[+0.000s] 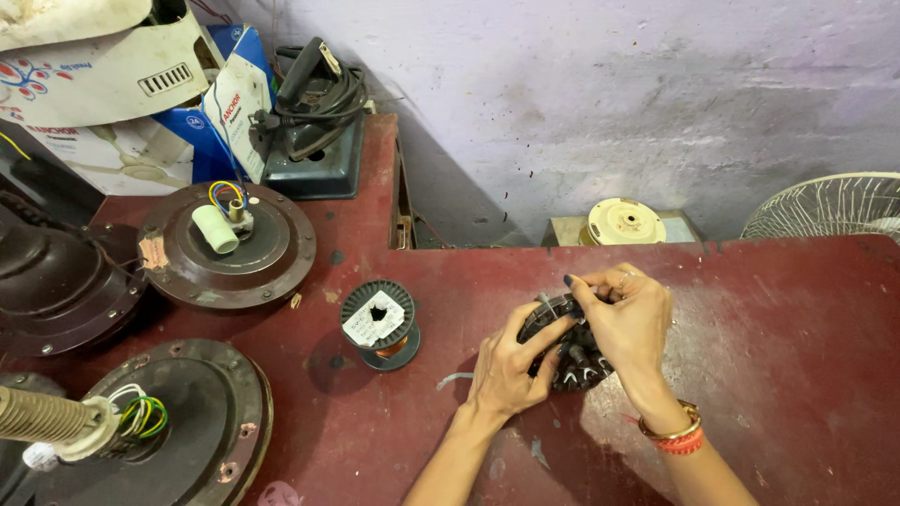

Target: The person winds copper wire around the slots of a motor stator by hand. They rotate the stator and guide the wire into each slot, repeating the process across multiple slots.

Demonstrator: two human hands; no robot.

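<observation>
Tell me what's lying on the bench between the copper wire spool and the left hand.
In the head view, a short pale scrap lies on the red bench between the copper wire spool and the left hand; otherwise that stretch is bare.

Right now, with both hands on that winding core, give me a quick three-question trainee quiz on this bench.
1. True or false: the left hand and right hand both grip the fan stator.
2. The copper wire spool lies on which side of the stator? A) the person's left B) the person's right
3. What colour is the workbench?

Key: 1 true; 2 A; 3 dark red.
</observation>
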